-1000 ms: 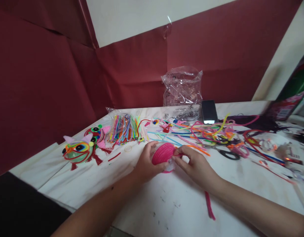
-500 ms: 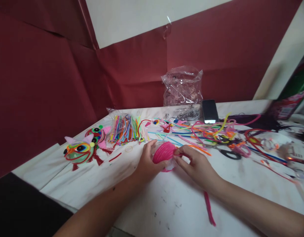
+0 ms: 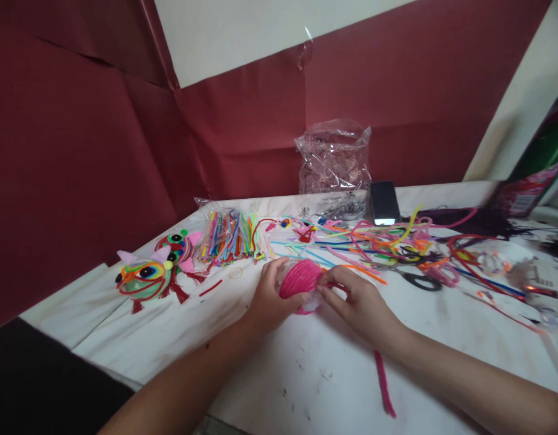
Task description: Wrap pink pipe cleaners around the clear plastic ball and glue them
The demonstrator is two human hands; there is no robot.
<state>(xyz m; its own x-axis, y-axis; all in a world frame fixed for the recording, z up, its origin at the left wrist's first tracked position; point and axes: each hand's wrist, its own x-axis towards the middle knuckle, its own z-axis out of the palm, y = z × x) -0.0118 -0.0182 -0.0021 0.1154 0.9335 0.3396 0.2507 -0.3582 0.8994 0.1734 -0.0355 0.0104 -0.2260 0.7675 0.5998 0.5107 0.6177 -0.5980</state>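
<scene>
Fingers of the left hand (image 3: 269,297) are curled around the round ball wrapped in pink pipe cleaner (image 3: 301,281) above the white table (image 3: 279,374), while right hand (image 3: 358,302) fingertips are pinched on its pink strand, grips unchanged since earlier.

Head camera looks down, close over table (image 3: 306,374)

Wrapped ball (image 3: 301,279) btwn hands on table (image 3: 261,374), finished figures (image 3: 156,269) left, phone (image 3: 384,203) behind, scissors (image 3: 419,280) right
</scene>
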